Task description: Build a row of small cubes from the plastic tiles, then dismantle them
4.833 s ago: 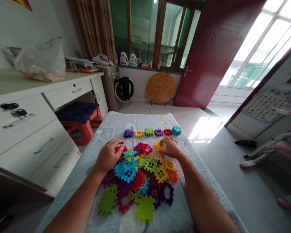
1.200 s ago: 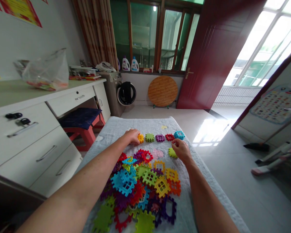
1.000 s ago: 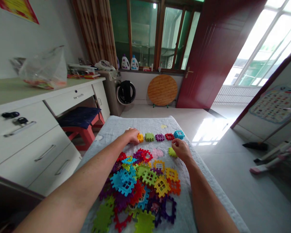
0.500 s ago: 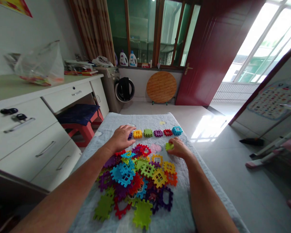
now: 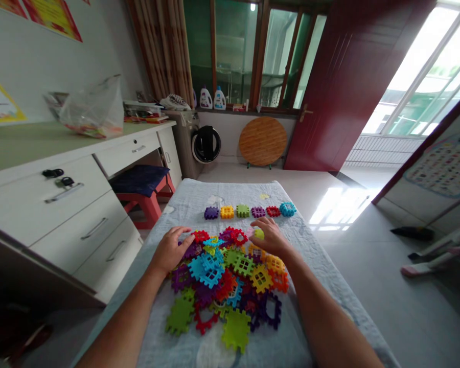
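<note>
My left hand point(image 5: 170, 249) rests at the pile's left side, fingers apart, its fingertips beside a red tile point(image 5: 200, 236) and a purple tile point(image 5: 193, 250). My right hand point(image 5: 271, 236) grips a yellow-green plastic piece point(image 5: 258, 233) just above the pile's far right part; the fingers partly hide it. Between my arms lies the heap of notched interlocking tiles, with blue point(image 5: 207, 268), green point(image 5: 236, 329), yellow point(image 5: 261, 277) and dark purple point(image 5: 270, 309) ones. Beyond it, several small blocks stand in a row, from a dark purple block point(image 5: 211, 212) to a blue block point(image 5: 288, 209).
A pale blue cloth point(image 5: 199, 194) covers the table. To the left are a white desk point(image 5: 80, 214) and a red stool point(image 5: 150, 207) with a dark top. A washing machine point(image 5: 186, 138), a round wooden board point(image 5: 262, 141) and a red door point(image 5: 348, 92) stand farther back.
My left hand has drawn back from the row's left end to the pile. My right hand has moved left with the yellow-green piece. The view has turned slightly left.
</note>
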Tool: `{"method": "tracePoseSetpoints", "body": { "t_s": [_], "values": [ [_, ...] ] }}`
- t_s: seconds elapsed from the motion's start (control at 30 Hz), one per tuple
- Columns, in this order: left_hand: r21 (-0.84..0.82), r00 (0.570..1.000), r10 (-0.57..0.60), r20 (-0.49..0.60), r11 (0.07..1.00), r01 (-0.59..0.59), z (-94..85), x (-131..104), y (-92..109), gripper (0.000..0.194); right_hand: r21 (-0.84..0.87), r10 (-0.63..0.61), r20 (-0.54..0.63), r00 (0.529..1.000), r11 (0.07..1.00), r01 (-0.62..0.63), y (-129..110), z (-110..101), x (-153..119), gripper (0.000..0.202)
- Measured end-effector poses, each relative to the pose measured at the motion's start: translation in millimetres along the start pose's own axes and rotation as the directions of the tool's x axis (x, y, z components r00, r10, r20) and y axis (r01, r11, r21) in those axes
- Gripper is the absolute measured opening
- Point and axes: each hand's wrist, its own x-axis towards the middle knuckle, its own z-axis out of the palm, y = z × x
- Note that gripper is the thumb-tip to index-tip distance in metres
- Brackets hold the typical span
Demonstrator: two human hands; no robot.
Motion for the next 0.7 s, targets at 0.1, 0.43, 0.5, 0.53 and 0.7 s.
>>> {"method": "tracePoseSetpoints", "body": {
  "t_s": [0.1, 0.43, 0.5, 0.53, 0.7],
  "values": [
    [-0.034, 0.999, -0.001, 0.044, 0.999, 0.003, 2.0, -3, 5, 0.037, 0.058, -0.119, 0.03, 0.992, 0.991, 0.117, -16, 9, 4, 0.046],
    [-0.107, 0.987, -0.077, 0.14, 0.99, 0.092, -6.1, -3, 5, 0.039, 0.268, -0.089, 0.054, 0.995, 0.961, 0.072, -25, 6, 6, 0.018],
    [-0.107, 0.989, -0.063, 0.131, 0.991, 0.077, -8.0, -3, 5, 0.037, 0.361, 0.041, 0.006, 0.999, 0.932, -0.04, -21, 3, 5, 0.022],
    [-0.097, 0.991, -0.049, 0.125, 0.993, 0.062, -8.7, -3, 5, 0.036, 0.405, 0.093, -0.014, 0.996, 0.911, -0.079, -20, 3, 4, 0.027],
    [-0.003, 0.992, 0.037, 0.117, 0.999, -0.037, -8.9, -3, 10, 0.035, 0.5, 0.162, -0.019, 0.987, 0.856, -0.131, -16, 10, 5, 0.024]
  ]
}}
